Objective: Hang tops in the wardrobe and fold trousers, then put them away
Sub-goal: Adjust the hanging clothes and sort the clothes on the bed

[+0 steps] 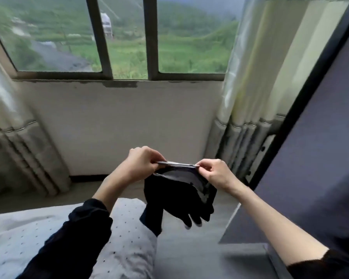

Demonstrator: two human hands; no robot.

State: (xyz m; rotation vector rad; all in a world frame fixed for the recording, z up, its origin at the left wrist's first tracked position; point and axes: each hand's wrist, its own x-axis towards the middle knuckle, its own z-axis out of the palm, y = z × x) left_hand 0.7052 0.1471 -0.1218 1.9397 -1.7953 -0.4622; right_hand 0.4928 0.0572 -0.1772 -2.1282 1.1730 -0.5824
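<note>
A small dark garment (175, 198) with a pale inner lining hangs in the air in front of me, its top edge stretched flat between my hands. My left hand (141, 162) pinches the left end of that edge with curled fingers. My right hand (212, 172) pinches the right end. The cloth droops down below them, over the gap between bed and wardrobe. Whether it is a top or trousers I cannot tell.
A bed with a white dotted cover (28, 234) lies at the lower left. A dark wardrobe door (314, 158) stands open at the right. Ahead are a white wall, a barred window (149, 37) and curtains (256, 77) on both sides. Grey floor (189, 254) shows below the garment.
</note>
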